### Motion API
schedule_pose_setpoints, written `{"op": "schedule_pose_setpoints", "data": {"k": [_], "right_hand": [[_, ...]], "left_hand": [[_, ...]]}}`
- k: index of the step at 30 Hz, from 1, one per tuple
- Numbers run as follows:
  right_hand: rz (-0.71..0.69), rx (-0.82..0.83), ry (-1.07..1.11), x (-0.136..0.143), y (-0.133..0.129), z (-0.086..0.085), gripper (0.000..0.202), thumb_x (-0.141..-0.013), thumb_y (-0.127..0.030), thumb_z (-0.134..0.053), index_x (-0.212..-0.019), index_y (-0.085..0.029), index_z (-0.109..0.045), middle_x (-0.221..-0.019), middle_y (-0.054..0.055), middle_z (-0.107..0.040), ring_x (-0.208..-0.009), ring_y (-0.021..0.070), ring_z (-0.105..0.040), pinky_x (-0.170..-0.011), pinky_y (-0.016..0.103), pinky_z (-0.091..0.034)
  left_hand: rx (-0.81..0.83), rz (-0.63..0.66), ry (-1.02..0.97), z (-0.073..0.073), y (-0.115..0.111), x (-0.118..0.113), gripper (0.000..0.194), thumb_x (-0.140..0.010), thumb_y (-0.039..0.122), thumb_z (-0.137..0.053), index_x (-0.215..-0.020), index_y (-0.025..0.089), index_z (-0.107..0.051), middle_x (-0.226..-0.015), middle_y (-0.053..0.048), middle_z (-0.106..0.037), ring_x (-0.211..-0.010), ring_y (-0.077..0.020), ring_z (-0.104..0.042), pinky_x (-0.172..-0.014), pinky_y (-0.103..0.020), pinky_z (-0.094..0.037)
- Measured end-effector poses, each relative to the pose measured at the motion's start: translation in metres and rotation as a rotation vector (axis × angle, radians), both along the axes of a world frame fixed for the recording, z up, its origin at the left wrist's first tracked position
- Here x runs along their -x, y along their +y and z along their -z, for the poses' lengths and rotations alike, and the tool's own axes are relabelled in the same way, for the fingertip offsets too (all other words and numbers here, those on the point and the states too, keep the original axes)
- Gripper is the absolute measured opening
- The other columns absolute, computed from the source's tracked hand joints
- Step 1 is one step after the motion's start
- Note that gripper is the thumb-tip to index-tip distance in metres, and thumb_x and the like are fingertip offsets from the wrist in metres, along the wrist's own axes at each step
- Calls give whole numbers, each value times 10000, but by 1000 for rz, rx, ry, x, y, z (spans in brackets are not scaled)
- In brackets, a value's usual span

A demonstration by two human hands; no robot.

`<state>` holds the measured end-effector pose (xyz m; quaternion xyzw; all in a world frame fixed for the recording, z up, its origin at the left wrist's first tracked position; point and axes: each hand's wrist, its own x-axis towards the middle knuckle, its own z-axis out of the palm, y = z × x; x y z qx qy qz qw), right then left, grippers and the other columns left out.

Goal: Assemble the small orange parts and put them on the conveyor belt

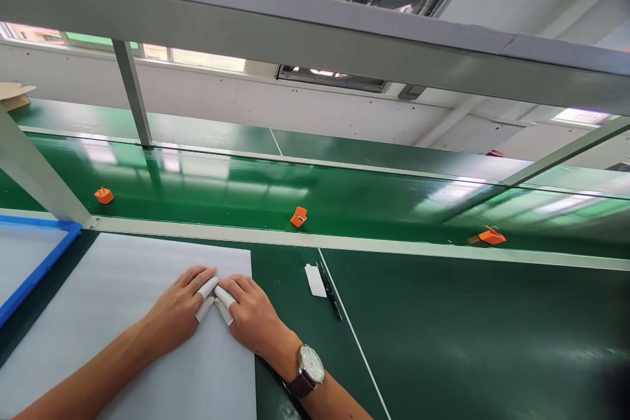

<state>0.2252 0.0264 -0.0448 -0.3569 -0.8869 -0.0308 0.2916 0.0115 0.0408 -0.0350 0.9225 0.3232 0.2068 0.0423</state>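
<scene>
Both hands meet over a large white sheet [147, 275] that lies on the green table. My left hand [189, 302] has white covers on its thumb and index finger, and these are pressed together at the tips. My right hand [249, 308], with the same white covers, is closed in a pinch and touches the left fingertips. Whatever is between the fingertips is too small or hidden to make out. A wristwatch [312, 365] with a dark strap is on my right wrist.
A blue-edged frame [42, 269] lies at the left. Right of the sheet are a small white card [315, 281] and a black pen-like item [331, 292]. Orange objects [104, 195] [298, 216] [492, 236] stand behind the metal rail [344, 242]. A grey beam [295, 33] crosses above.
</scene>
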Motion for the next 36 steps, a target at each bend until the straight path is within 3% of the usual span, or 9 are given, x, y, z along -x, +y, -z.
{"op": "schedule_pose_setpoints", "data": {"k": [6,10,17,22,27,32,36], "right_hand": [[-5,51,14,0,0,-3,431,-723,52,-483,-1056,-148,-669,-1123,114,-667,-989,256,-561,-806,412,-524],[-7,58,26,0,-1,-4,412,-717,53,-485,-1026,-152,-664,-1113,116,-669,-981,268,-562,-800,425,-527],[-48,106,179,-3,3,-5,307,-900,-26,-490,-1141,-173,-611,-1075,105,-680,-969,246,-593,-801,415,-529],[-65,90,275,-3,7,-1,233,-934,-69,-535,-1112,-203,-603,-1009,81,-689,-905,225,-624,-753,384,-526],[-57,95,299,-2,6,0,106,-919,-117,-593,-918,-223,-585,-985,65,-679,-890,216,-637,-742,371,-530],[-41,138,289,-2,4,-4,140,-923,-130,-590,-833,-220,-532,-983,62,-673,-897,213,-620,-752,375,-515],[-30,159,286,-2,3,-7,126,-935,-109,-548,-865,-213,-544,-994,63,-671,-915,212,-609,-777,379,-509]], "left_hand": [[-48,-16,-28,6,3,-3,577,-556,-110,-425,-1017,125,-679,-1359,-128,-609,-1314,-318,-470,-1068,-521,-508],[-26,-24,-46,6,2,-2,619,-549,-97,-437,-1079,128,-666,-1357,-122,-610,-1308,-317,-471,-1084,-520,-494],[28,-40,-68,1,0,-7,697,-517,-43,-466,-1174,125,-624,-1333,-119,-630,-1269,-317,-506,-1077,-510,-499],[-35,-64,-188,0,0,-8,508,-547,-57,-458,-973,141,-653,-1181,-122,-687,-1158,-296,-573,-958,-464,-562],[-71,-114,-263,-3,0,-9,290,-672,-44,-469,-782,191,-600,-883,-84,-676,-897,-235,-610,-765,-379,-572],[-190,-252,-226,-6,-1,-10,243,-827,56,-485,-641,210,-506,-666,-53,-558,-630,-199,-505,-536,-313,-434],[-216,-322,-167,-6,0,-7,262,-932,120,-459,-695,203,-532,-652,-25,-528,-571,-171,-484,-518,-290,-371]]}}
